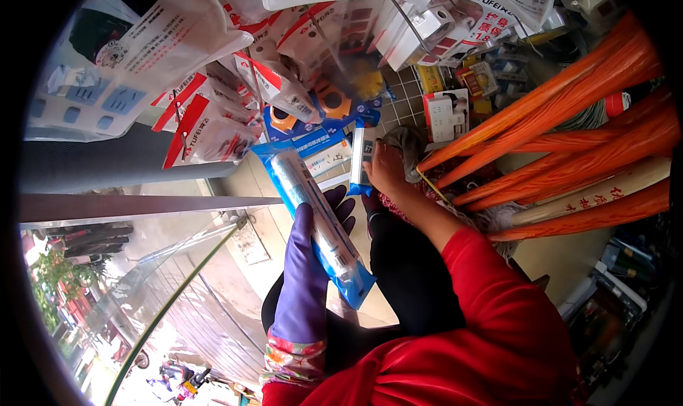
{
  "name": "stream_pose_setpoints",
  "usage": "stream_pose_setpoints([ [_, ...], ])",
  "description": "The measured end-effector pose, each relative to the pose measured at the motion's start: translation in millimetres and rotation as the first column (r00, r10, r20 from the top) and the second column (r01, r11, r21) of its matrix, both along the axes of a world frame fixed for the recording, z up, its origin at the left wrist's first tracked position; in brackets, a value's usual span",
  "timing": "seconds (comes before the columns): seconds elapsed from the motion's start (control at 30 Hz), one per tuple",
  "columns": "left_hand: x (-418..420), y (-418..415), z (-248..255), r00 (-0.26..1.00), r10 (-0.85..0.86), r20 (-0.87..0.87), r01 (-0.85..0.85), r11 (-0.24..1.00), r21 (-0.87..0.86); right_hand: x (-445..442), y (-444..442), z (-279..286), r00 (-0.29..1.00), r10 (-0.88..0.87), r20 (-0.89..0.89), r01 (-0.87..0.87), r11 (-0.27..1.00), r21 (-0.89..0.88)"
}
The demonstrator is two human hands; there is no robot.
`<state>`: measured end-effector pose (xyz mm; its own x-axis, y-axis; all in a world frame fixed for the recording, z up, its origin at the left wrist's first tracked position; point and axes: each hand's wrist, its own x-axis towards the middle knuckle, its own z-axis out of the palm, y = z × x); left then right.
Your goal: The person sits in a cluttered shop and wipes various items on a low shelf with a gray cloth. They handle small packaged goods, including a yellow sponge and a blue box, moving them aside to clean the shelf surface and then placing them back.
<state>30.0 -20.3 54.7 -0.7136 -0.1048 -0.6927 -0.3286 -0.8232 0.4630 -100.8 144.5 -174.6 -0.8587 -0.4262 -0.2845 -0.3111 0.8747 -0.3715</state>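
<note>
My left hand (315, 235), in a long purple rubber glove with a floral cuff, holds a long plastic package (315, 214) with blue edges and a white roll-like content, its thumb across the top. The package slants from upper left to lower right. My bare right hand (385, 167) is on a second, smaller blue-and-white package (362, 155), which stands nearly upright in the view, near a wire rack. The fingertips touch its right side; whether they close around it I cannot tell. Blue and white boxes (320, 142) lie between the two packages.
Bagged goods (211, 134) hang on metal hooks above and left. A white wire grid (403, 94) stands behind. Orange wood-grained poles (555, 166) with pale mop strings slant in from the right. At the left are a glass door (176, 294) and its metal bar (149, 206).
</note>
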Motion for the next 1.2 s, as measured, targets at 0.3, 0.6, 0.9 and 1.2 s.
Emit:
stream_pose_setpoints([
  [0.3,-2,-2,-5,0.998,0.054,0.013,-0.054,0.997,0.048,1,-8,-73,0.896,-0.309,0.319,0.390,0.891,-0.231],
  [0.6,5,-3,-19,0.998,0.069,0.007,-0.069,0.995,0.067,-14,8,-50,0.926,-0.346,0.155,0.371,0.909,-0.191],
  [0.9,10,-21,-17,0.980,0.173,0.102,-0.164,0.982,-0.095,-43,28,-12,0.879,-0.420,0.227,0.467,0.856,-0.222],
  [1.2,5,-17,-5,0.966,0.235,0.108,-0.225,0.970,-0.097,-33,28,11,0.897,-0.432,0.099,0.441,0.846,-0.300],
])
